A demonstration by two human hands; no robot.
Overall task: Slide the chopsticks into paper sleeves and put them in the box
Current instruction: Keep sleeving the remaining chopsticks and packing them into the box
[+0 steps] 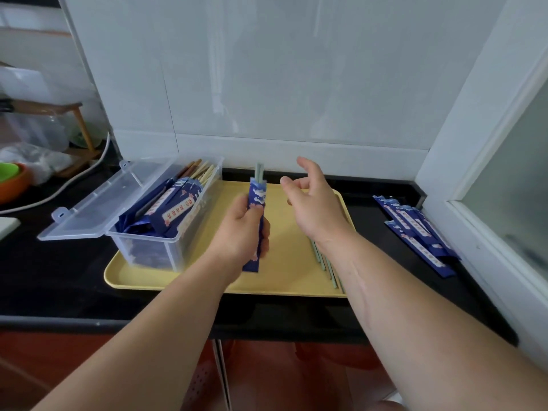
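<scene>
You are working over the yellow tray (290, 262), with the clear box (154, 250) standing open on its left side, already holding sleeved pairs, and a stack of spare sleeves (415, 229) lying on the counter to the right. Your left hand (243, 232) is gripping the blue paper sleeve (257, 200) around its middle, fingers curled round it, holding it nearly upright above the tray centre. Your right hand (314, 203) is hovering just right of the sleeve's far end, fingers loosely spread and holding nothing. The pale green chopsticks (259, 170) are protruding from the sleeve's far end. Expect the sleeve to be light, thin and easily creased; grip it gently at mid-length. The chopsticks are likely stiff and smooth, so be ready for them to slip. Loose chopsticks (324, 262) are lying on the tray under your right forearm.
</scene>
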